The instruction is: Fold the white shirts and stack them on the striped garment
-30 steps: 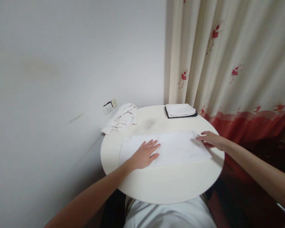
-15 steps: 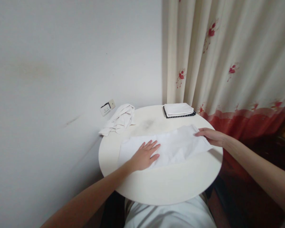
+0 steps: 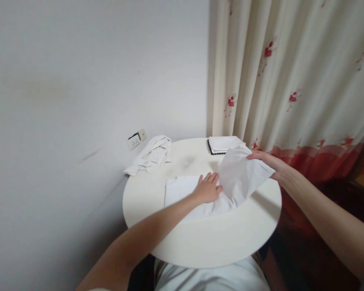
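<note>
A long white cloth (image 3: 182,190) lies across the round white table (image 3: 200,246), its left part flat and its right part raised off the top. My left hand (image 3: 208,188) rests on the middle of the cloth, palm down with the fingers stretched out. At the right, my right hand (image 3: 267,161) grips the lifted end of the cloth, thumb and fingers closed on its edge. Some of those fingers are hidden behind the fabric.
A crumpled off-white cloth (image 3: 153,155) sits at the table's back left. Folded white fabric (image 3: 224,143) with a black-and-white edge lies at the back right. A wall socket (image 3: 134,141) is beside the table, and a floral curtain (image 3: 279,81) hangs behind.
My right hand has raised the right end of the white cloth up off the table. My left hand has moved right along the cloth, and the cloth's left edge has shifted right.
</note>
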A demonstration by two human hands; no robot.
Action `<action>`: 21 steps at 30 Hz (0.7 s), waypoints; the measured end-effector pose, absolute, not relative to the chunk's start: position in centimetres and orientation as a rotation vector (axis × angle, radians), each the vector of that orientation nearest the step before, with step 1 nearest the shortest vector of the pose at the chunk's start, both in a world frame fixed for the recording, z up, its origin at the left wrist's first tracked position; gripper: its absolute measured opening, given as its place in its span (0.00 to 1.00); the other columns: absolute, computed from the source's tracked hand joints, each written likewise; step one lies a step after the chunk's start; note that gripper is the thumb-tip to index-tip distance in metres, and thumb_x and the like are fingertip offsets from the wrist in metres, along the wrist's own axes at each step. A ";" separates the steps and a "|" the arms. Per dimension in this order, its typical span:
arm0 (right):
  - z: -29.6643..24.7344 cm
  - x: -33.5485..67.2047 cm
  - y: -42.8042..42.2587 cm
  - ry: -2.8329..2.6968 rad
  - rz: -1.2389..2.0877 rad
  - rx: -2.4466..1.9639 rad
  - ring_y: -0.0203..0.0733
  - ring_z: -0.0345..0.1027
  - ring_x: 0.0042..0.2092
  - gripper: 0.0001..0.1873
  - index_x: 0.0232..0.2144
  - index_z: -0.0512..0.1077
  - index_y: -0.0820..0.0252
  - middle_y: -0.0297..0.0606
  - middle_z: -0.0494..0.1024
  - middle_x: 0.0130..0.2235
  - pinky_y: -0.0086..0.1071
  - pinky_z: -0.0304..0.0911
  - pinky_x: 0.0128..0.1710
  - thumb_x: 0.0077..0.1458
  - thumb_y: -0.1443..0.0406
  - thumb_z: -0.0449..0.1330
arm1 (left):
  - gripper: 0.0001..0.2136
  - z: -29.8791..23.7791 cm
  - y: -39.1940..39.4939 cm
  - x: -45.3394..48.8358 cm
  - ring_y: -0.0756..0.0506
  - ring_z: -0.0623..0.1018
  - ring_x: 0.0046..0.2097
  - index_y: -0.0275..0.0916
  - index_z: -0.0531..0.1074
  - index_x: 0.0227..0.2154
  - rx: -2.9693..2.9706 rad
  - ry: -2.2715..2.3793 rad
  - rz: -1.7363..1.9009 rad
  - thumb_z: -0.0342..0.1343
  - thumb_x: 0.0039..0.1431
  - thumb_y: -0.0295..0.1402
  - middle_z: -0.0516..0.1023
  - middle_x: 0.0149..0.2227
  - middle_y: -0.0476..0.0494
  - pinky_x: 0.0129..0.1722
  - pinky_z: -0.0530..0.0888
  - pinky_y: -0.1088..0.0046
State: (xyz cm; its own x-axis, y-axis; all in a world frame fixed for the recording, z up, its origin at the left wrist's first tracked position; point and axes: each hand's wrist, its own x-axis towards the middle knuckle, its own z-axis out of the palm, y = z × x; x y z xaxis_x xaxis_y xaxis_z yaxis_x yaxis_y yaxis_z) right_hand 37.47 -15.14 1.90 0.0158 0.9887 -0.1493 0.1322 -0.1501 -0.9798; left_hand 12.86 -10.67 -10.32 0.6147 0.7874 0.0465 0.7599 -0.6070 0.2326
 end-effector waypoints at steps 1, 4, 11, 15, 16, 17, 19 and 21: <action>1.9 37.2 -15.1 -1.237 1.233 -1.424 0.53 0.79 0.44 0.18 0.45 0.76 0.62 0.50 0.83 0.41 0.40 0.74 0.45 0.53 0.64 0.56 | 0.30 -10.5 -10.3 13.2 0.36 0.48 0.73 0.40 0.48 0.70 2.655 1.288 0.216 0.37 0.69 0.45 0.49 0.73 0.40 0.68 0.46 0.42; 1.8 36.6 -15.0 -1.272 1.208 -1.406 0.55 0.78 0.45 0.18 0.45 0.76 0.62 0.51 0.83 0.40 0.40 0.74 0.45 0.54 0.63 0.57 | 0.30 -10.7 -9.4 13.7 0.35 0.50 0.72 0.40 0.50 0.69 2.658 1.294 0.183 0.38 0.68 0.45 0.51 0.72 0.40 0.67 0.49 0.42; 2.3 35.8 -14.9 -1.232 1.260 -1.313 0.54 0.79 0.43 0.18 0.46 0.76 0.63 0.50 0.83 0.38 0.40 0.75 0.45 0.54 0.64 0.56 | 0.27 -9.4 -8.7 14.4 0.35 0.58 0.68 0.37 0.57 0.66 2.652 1.360 0.190 0.39 0.68 0.41 0.59 0.68 0.33 0.66 0.52 0.43; 2.5 35.8 -15.2 -1.142 1.310 -1.261 0.52 0.79 0.38 0.16 0.44 0.77 0.61 0.47 0.83 0.33 0.37 0.76 0.39 0.52 0.66 0.59 | 0.31 -9.3 -11.7 14.0 0.31 0.51 0.71 0.32 0.53 0.68 2.657 1.345 0.209 0.38 0.68 0.45 0.53 0.71 0.30 0.66 0.50 0.42; 2.5 35.8 -15.2 -1.102 1.338 -1.224 0.51 0.80 0.36 0.16 0.43 0.77 0.61 0.46 0.83 0.31 0.36 0.76 0.37 0.51 0.67 0.60 | 0.32 -9.4 -12.7 14.0 0.31 0.49 0.71 0.31 0.52 0.68 2.665 1.315 0.212 0.37 0.68 0.46 0.51 0.71 0.31 0.67 0.49 0.42; 2.5 35.7 -15.3 -1.063 1.369 -1.186 0.50 0.80 0.34 0.16 0.43 0.77 0.61 0.44 0.83 0.30 0.35 0.76 0.35 0.50 0.68 0.61 | 0.33 -9.5 -13.7 13.9 0.30 0.48 0.72 0.30 0.51 0.69 2.674 1.282 0.213 0.36 0.68 0.47 0.51 0.71 0.31 0.67 0.49 0.43; 2.4 35.6 -15.3 -0.997 1.424 -1.130 0.49 0.79 0.32 0.17 0.43 0.77 0.60 0.42 0.83 0.30 0.34 0.76 0.34 0.48 0.70 0.62 | 0.33 -9.9 -15.6 13.9 0.30 0.48 0.72 0.28 0.50 0.69 2.705 1.241 0.232 0.35 0.69 0.47 0.51 0.71 0.30 0.67 0.50 0.44; 2.2 35.3 -15.2 -0.958 1.466 -1.100 0.48 0.79 0.31 0.17 0.42 0.78 0.61 0.42 0.84 0.30 0.33 0.76 0.33 0.48 0.71 0.62 | 0.33 -10.4 -16.8 13.9 0.31 0.48 0.72 0.26 0.50 0.69 2.744 1.223 0.259 0.33 0.70 0.47 0.52 0.71 0.29 0.68 0.49 0.46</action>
State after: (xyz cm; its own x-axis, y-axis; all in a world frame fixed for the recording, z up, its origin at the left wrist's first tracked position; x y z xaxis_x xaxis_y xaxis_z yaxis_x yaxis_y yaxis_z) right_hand 35.28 -15.21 2.23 -0.0590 0.9870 -0.1498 -0.2595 -0.1601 -0.9524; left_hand 13.89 -16.81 -10.35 0.6578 0.7459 0.1048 0.7242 -0.6645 0.1844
